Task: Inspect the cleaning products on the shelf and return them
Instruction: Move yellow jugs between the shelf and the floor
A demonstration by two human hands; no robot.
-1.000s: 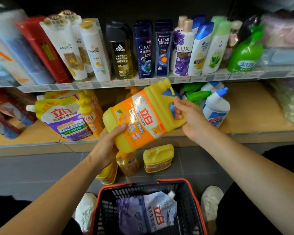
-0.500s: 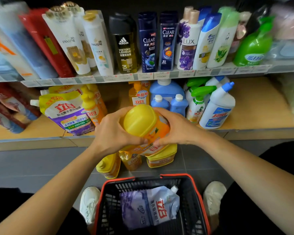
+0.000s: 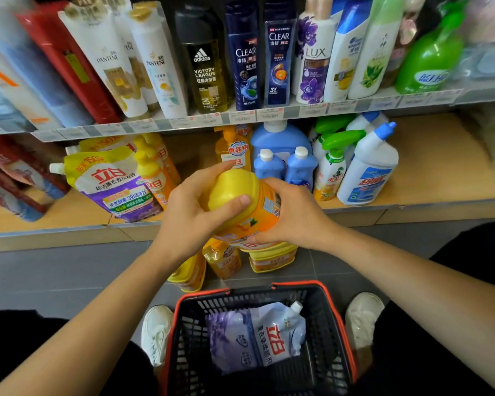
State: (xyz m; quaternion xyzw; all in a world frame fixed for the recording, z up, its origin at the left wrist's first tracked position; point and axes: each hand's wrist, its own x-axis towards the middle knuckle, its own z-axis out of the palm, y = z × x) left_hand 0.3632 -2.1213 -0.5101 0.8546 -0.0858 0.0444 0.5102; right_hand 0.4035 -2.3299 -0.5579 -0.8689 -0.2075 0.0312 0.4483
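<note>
A big yellow detergent jug (image 3: 240, 204) with an orange label is held in front of the lower shelf (image 3: 429, 207), its yellow base turned toward me. My left hand (image 3: 195, 215) grips the jug from the left, thumb across the base. My right hand (image 3: 295, 215) wraps the labelled side from the right. Behind it on the shelf stand a yellow pump bottle (image 3: 235, 150), blue bottles (image 3: 283, 161), a white toilet-cleaner bottle (image 3: 366, 172) and a purple-and-yellow refill pouch (image 3: 112, 184).
Shampoo and body-wash bottles (image 3: 240, 55) fill the upper shelf. Several yellow jugs (image 3: 272, 257) stand on the grey floor below. A red-rimmed black basket (image 3: 337, 335) holding a pale refill pouch (image 3: 257, 335) sits between my white shoes.
The jug was turned from lying label-up to base-toward-me, and both hands moved in to wrap it. Since half a second ago it has risen slightly.
</note>
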